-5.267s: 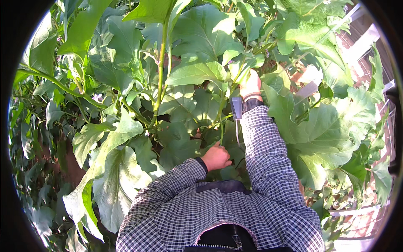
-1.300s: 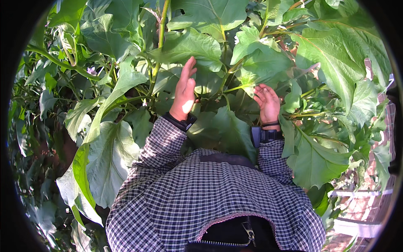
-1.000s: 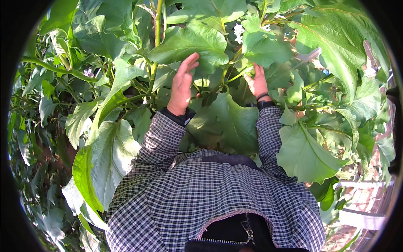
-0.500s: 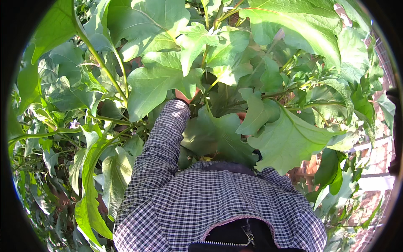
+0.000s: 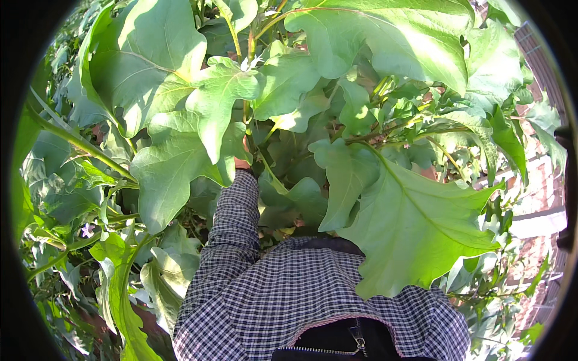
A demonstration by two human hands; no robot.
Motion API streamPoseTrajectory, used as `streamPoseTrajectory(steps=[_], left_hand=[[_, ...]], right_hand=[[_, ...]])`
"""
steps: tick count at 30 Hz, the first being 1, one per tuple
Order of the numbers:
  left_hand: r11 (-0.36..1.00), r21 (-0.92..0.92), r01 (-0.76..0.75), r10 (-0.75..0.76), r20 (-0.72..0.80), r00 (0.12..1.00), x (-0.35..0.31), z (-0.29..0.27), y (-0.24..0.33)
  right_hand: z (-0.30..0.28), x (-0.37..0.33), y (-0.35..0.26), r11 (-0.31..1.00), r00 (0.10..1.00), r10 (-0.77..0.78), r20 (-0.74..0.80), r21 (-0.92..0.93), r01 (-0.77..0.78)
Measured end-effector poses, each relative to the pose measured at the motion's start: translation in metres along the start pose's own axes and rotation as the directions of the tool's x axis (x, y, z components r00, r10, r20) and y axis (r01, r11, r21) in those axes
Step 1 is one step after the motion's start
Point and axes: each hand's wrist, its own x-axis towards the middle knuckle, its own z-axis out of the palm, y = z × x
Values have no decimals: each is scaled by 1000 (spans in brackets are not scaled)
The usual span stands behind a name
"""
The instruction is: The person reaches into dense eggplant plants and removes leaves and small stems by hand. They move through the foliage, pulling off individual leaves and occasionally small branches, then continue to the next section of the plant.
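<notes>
My left arm, in a black-and-white checked sleeve, reaches forward into a broad-leaved plant that looks like eggplant. Only a sliver of my left hand point(image 5: 242, 163) shows past the cuff; its fingers are hidden behind a lobed leaf point(image 5: 174, 165) and the upright stem, so whether it holds anything cannot be seen. A large green leaf point(image 5: 415, 210) hangs over my right side and covers my right forearm and hand. Between the two sides, shaded leaves point(image 5: 307, 195) and thin stalks fill the space in front of my chest.
Thick stems point(image 5: 84, 147) cross at the left, near a small purple flower point(image 5: 87, 230). A long curled leaf point(image 5: 123, 295) hangs at the lower left. Wide leaves point(image 5: 385, 36) overhang the top. Beyond the foliage at the right lies reddish ground with a pale strip point(image 5: 539, 222).
The view has shifted, so the plant appears further left. My left hand sits lower in view, more covered. The large right leaf has come down over my right arm, hiding fingers that showed before.
</notes>
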Motion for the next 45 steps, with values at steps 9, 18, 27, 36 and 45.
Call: streamPoseTrajectory(steps=[9, 18, 27, 36, 45], left_hand=[[962, 269, -55, -25, 287, 958, -39, -105, 63], [817, 172, -551, 505, 248, 827, -207, -150, 278], [712, -246, -658, 652, 580, 488, -270, 33, 397], [844, -509, -171, 47, -248, 968, -236, 29, 383], [860, -414, -300, 215, -239, 947, -202, 15, 362]], right_hand=[[-59, 46, -103, 894, 940, -340, -38, 298, 335], [-21, 105, -204, 841, 738, -539, 407, 208, 500], [7, 129, -203, 883, 519, -354, 778, 95, 460], [32, 106, -205, 586, 591, -668, 453, -169, 792], [25, 113, -209, 560, 459, -714, 529, 37, 828]])
